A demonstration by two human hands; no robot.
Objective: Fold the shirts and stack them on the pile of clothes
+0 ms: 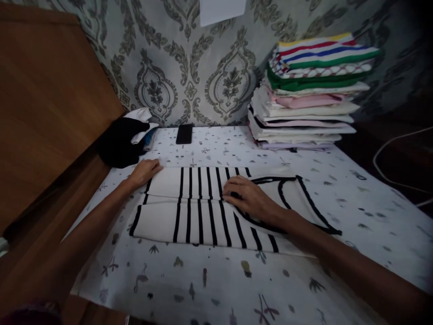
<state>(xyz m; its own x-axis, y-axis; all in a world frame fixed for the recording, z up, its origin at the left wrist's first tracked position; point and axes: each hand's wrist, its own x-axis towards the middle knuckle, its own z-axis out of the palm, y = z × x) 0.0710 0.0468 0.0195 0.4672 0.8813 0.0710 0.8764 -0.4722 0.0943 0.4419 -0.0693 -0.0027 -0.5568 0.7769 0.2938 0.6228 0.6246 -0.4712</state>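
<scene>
A white knit top [203,221] with black stripes and black trim lies flat and sideways on the patterned cloth. Its two sides are folded inward and meet along a line down the middle. At its far left corner, my left hand [146,172] has its fingers closed on the hem. My right hand [250,198] rests on the middle of the top near the black-edged opening, with curled fingers gripping the fabric at the fold line. The fingertips of both hands are partly hidden.
A tall stack of folded clothes [304,108] stands at the back right. Toward the back lies a black phone [184,134]. Crumpled dark and white clothes [123,140] sit by the wooden panel [50,99] on the left. The printed sheet [209,284] covers the surface.
</scene>
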